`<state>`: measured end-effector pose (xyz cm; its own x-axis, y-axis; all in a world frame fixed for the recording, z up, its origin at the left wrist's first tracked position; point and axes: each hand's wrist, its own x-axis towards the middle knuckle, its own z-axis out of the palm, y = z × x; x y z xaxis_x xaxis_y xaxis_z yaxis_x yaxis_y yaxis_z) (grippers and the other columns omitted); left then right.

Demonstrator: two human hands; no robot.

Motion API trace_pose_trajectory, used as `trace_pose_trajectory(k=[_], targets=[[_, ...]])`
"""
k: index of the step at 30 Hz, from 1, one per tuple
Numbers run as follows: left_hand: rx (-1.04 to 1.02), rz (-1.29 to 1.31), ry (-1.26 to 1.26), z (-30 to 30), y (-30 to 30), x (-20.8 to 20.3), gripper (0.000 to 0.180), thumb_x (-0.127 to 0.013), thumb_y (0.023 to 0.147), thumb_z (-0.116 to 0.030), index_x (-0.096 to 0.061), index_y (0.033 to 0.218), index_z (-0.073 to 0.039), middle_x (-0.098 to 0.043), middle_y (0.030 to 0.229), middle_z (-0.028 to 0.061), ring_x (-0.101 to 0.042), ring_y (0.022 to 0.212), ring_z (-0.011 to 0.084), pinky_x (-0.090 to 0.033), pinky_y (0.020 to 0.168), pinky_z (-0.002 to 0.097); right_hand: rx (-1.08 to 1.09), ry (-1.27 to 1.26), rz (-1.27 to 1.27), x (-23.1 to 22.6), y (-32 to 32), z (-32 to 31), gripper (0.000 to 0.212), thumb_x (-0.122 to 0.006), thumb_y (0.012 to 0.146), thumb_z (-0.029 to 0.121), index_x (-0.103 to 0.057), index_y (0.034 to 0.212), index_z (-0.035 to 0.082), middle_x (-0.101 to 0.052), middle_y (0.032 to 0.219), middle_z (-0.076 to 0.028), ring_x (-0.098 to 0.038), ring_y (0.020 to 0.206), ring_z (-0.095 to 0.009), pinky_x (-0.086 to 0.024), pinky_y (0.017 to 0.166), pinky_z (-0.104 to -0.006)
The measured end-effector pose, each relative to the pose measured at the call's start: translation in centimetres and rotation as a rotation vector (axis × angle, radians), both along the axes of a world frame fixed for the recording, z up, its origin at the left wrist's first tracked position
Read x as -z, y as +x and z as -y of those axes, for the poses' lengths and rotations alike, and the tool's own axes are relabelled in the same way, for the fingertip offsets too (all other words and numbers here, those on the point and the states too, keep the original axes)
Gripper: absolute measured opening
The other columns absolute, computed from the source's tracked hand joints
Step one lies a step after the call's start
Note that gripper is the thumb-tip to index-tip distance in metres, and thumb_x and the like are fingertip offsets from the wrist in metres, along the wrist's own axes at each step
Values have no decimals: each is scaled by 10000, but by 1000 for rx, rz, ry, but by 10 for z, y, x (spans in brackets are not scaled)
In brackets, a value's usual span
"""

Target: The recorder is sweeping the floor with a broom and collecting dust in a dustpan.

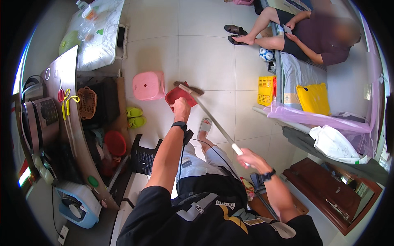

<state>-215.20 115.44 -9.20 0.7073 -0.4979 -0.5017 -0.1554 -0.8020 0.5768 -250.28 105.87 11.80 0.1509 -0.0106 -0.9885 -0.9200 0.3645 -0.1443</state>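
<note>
1. The left arm [166, 158] reached forward and down, nearly straight, with a dark band on its wrist; the left hand [182, 110] was low over the pale tiled floor [207, 61], knuckles up.
2. The right arm [277, 188] bent out to the person's right, with a dark band at that wrist too, and the right hand [251, 159] stood farther back than the left one, beside the right thigh.
3. The dustpan [174, 95] was red and wide-mouthed, and lay ahead of the feet, just beside a pink stool [147, 86]. How firmly it rested on the tiles could not be told.
4. The broom [213, 122] had a long, thin, greyish pole with a white grip [237, 148] at the top. It slanted from the right hand forward and leftward to the dustpan, crossing over part of it.
5. The brown bristles [196, 90] sat at the far edge of the dustpan, showing on both sides of the pole's lower end.
6. The left fingers were curled into a fist at the near side of the dustpan, holding it; the part inside the grasp was hidden by the hand.
7. The right fingers were wrapped closed around the white grip, with no gap showing between them and it.
</note>
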Motion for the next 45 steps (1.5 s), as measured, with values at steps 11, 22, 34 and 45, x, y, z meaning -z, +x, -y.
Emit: trace_pose_trajectory(k=[11, 22, 34, 45], targets=[[7, -55, 33, 1, 37, 13, 164, -645, 825, -94, -744, 907, 7, -714, 983, 267, -696, 970, 450, -468, 906, 710, 472, -184, -17, -71, -5, 7, 235, -670, 824, 24, -504, 990, 46, -486, 627, 3, -441, 428, -89, -331, 351, -253], [96, 11, 4, -13, 14, -10, 143, -620, 828, -69, -729, 828, 24, -712, 887, 273, -721, 866, 420, -602, 767, 476, 544, 85, -226, 24, -39, 26, 191, -569, 850, -19, -433, 768, 88, -468, 600, 3, -476, 444, -116, -360, 371, -272], [224, 84, 95, -34, 14, -25, 147, -623, 832, -67, -721, 870, 35, -705, 885, 288, -721, 859, 408, -603, 766, 448, 609, 77, 27, -80, -20, -83, 154, -608, 854, 9, -498, 942, 71, -465, 627, 17, -417, 422, -66, -304, 342, -220], [-23, 128, -184, -264, 1, -44, 213, -578, 830, -50, -740, 947, 24, -668, 772, 280, -700, 729, 413, -565, 684, 455, -53, -590, 59, -7, 36, 13, 93, -555, 813, 17, -505, 891, 12, -515, 593, -27, -491, 407, -115, -373, 301, -282]])
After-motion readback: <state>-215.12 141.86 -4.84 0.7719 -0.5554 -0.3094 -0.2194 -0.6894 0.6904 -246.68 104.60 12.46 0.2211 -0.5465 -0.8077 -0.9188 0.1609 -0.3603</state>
